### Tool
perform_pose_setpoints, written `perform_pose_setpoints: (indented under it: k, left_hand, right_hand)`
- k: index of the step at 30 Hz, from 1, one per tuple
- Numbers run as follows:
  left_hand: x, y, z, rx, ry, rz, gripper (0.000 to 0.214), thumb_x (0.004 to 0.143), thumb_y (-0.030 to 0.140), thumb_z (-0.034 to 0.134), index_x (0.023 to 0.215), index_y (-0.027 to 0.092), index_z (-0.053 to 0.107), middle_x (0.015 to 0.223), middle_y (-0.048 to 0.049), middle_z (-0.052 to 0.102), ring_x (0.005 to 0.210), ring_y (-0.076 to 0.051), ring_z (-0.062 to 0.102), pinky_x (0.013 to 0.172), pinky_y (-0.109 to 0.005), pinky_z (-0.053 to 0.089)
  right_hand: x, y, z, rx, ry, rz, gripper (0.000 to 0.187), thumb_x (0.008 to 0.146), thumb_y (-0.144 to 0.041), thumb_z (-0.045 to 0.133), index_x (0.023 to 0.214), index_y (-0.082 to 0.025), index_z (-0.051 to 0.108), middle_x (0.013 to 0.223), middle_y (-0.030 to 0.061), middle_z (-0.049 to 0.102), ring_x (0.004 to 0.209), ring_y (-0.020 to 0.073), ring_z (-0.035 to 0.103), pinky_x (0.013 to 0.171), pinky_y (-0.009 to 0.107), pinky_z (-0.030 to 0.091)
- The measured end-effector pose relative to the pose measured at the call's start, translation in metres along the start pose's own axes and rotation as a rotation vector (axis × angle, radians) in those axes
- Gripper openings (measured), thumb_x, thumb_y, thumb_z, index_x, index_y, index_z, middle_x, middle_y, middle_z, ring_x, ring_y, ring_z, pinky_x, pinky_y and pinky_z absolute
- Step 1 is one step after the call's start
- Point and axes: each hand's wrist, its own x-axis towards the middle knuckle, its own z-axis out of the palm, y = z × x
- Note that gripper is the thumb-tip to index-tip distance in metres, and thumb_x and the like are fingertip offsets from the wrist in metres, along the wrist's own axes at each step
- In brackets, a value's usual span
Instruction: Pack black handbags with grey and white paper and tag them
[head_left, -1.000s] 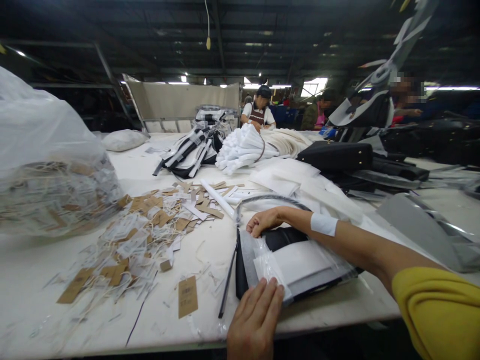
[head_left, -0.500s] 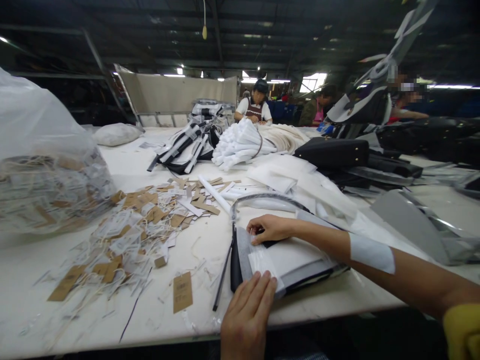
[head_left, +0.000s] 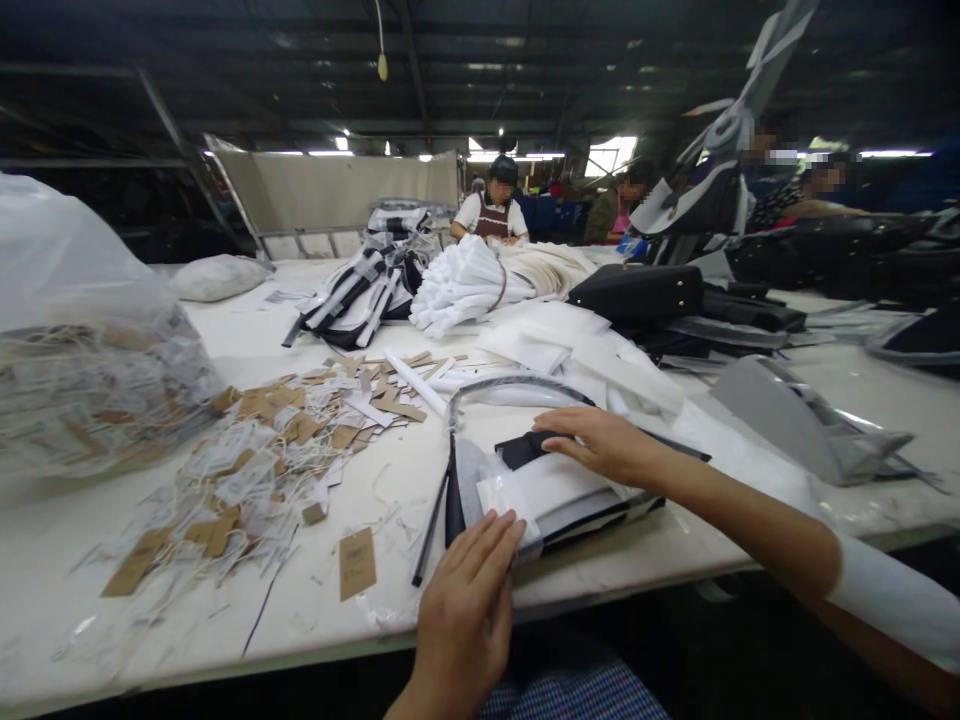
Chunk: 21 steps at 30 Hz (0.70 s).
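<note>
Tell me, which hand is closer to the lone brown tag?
Left. The left hand lies just right of the tag; the right hand rests farther off, on the bag.

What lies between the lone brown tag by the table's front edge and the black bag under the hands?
The head view shows a thin black strap lying on the table between the brown tag and the black bag.

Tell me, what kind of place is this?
Most likely a bag factory's packing area. Black bags pile up on a long table, paper tags lie in a heap, and other people work at the far end. The left hand and right hand rest on a wrapped bag.
</note>
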Motion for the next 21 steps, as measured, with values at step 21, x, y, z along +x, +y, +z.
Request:
perform_pose_setpoints:
  k: [21]
  left_hand:
    - [0.034, -0.049, 0.002, -0.388, 0.016, -0.724, 0.064, 0.091, 0.05, 0.058, 0.145, 0.018, 0.045, 0.154, -0.0148, 0.039, 0.143, -0.032, 0.036, 0.117, -0.055, 0.028]
  right_hand:
    - [-0.11, 0.066, 0.028, 0.336, 0.359, 0.677, 0.076, 0.083, -0.07, 0.054, 0.142, -0.022, 0.052, 0.136, 0.0115, 0.061, 0.126, 0.0364, 0.056, 0.107, 0.052, 0.044]
